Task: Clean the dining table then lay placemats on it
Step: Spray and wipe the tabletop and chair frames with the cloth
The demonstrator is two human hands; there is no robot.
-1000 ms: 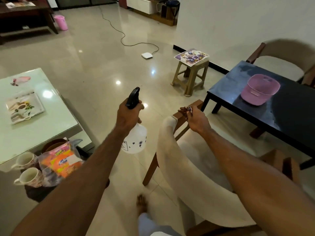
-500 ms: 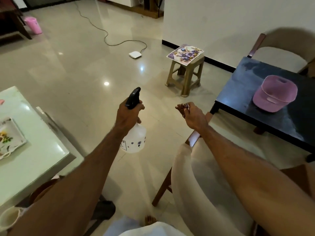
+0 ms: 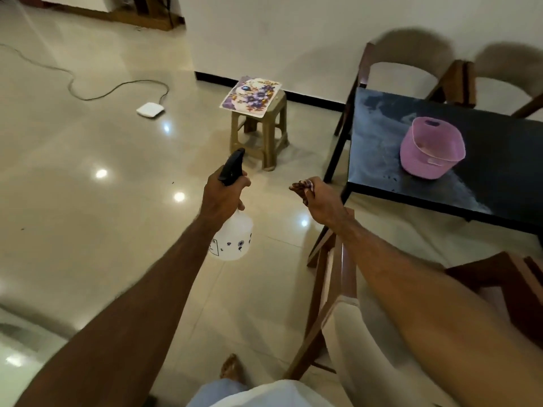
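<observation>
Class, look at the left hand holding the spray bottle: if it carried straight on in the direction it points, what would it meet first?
Probably the brown plastic stool with the floral placemats on top; only bare floor lies between it and the left hand. Depth is uncertain.

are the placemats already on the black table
No, the placemats lie on the stool by the wall, and the black table bears only a pink basket.

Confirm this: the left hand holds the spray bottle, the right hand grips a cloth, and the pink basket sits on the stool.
One detail is wrong. The head view shows the pink basket on the dark dining table; the stool carries floral placemats. The left hand holding the spray bottle and the right hand gripping a cloth are correct.
</observation>
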